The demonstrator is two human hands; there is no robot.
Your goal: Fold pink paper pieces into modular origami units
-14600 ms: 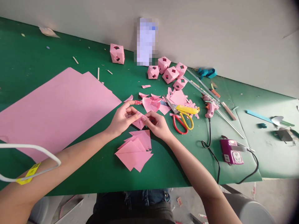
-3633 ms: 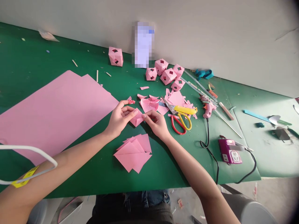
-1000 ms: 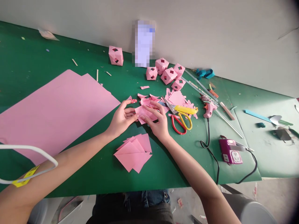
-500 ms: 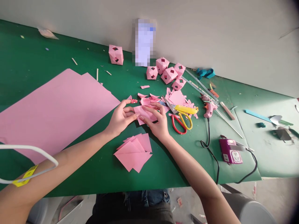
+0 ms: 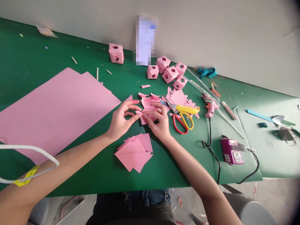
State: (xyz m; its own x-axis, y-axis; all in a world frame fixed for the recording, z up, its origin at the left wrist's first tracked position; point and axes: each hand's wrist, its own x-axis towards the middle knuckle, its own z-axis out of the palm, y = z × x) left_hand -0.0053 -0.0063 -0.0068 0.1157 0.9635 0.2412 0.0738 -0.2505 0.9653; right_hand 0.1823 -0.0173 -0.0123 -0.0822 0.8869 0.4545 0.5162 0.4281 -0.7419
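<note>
Between both hands I hold a small piece of pink paper (image 5: 144,120), its edge pinched and bent upward. My left hand (image 5: 122,118) grips its left side between thumb and fingers; a red patterned wrap covers one fingertip. From the other side, my right hand (image 5: 157,120) pinches it with the thumb below and the fingers above, hiding part of it. Just behind lie curled pink paper pieces (image 5: 145,101). Closer to me rests a loose stack of folded pink paper squares (image 5: 133,153). Scissors (image 5: 179,125) with one red and one yellow handle loop lie right of my right hand, under a yellow cutter (image 5: 187,109).
Large pink sheets (image 5: 58,112) cover the left of the green table (image 5: 93,178). Pink paper polyhedra (image 5: 170,74) sit at the back near a blurred, propped-up screen (image 5: 144,42). Rightward are a pink glue gun (image 5: 211,107), clear sticks and a purple power adapter (image 5: 232,152) with cords.
The paper in my hands has tipped up, from lying flatter to showing a raised, bent edge. Both hands stay in nearly the same place.
</note>
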